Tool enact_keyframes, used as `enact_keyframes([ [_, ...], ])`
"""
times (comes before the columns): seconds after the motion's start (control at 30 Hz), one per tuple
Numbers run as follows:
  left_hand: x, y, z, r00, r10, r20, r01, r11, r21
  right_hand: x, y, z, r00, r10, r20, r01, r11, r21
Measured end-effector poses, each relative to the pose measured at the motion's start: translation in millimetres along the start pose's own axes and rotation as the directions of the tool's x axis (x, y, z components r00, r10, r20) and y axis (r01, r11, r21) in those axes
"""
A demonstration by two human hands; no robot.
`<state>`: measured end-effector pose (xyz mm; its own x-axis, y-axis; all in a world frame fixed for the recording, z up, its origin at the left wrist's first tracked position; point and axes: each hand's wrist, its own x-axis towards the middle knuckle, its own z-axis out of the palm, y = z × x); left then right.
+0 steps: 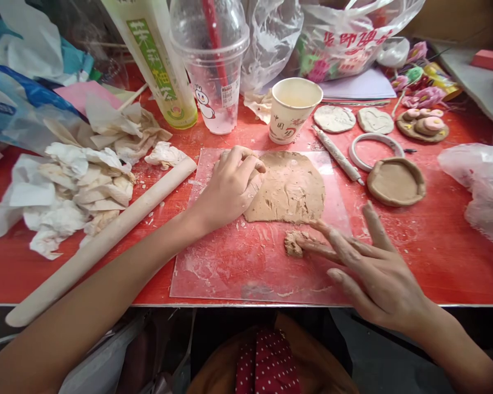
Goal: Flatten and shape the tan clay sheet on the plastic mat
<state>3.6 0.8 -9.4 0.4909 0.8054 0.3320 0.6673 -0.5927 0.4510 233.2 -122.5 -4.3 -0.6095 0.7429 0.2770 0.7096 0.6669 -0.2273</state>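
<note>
Resting curled at clay slab point(291, 189), left hand point(237, 183) — grip unclear — right hand point(380, 276) spread, touching clay lump point(293, 244).

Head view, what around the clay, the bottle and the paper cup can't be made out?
All in the head view:
Flat clay, left edge: partly hidden by the left hand.
Left palm: hidden by the back of that hand.
Bottle, top: cut off by the upper edge.
Paper cup, inside bottom: hidden by its near wall.
</note>
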Motion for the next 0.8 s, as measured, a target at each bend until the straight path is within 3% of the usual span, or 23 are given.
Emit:
enact_keyframes([
  [0.1,-0.1,0.1,-0.2,1.0,-0.005,0.01,0.005,1.0,-0.005,-2.7,0.1,0.7,0.998,0.006,-0.064,-0.005,1.0,0.015],
  [0.23,0.5,-0.5,0.1,1.0,-0.009,0.016,0.009,1.0,-0.006,4.8,-0.6,3.9,0.995,-0.039,0.095,0.037,0.999,0.017],
  [0.3,0.8,-0.7,0.2,1.0,-0.01,0.018,0.01,1.0,-0.001,8.3,-0.6,4.4,0.993,-0.048,0.111,0.045,0.999,0.03],
  [0.57,0.2,0.8,-0.6,1.0,-0.009,0.027,0.009,1.0,0.016,-2.5,3.7,-1.3,0.993,-0.039,-0.113,0.047,0.997,0.067],
  [0.73,0.3,0.7,-1.1,0.999,-0.005,0.032,0.004,1.0,0.026,-0.6,2.5,-0.9,0.968,-0.245,0.062,0.241,0.968,0.065],
  [0.8,0.5,0.4,-1.2,0.999,-0.004,0.034,0.003,1.0,0.029,1.1,1.0,0.5,0.961,-0.267,0.068,0.266,0.964,0.028],
])
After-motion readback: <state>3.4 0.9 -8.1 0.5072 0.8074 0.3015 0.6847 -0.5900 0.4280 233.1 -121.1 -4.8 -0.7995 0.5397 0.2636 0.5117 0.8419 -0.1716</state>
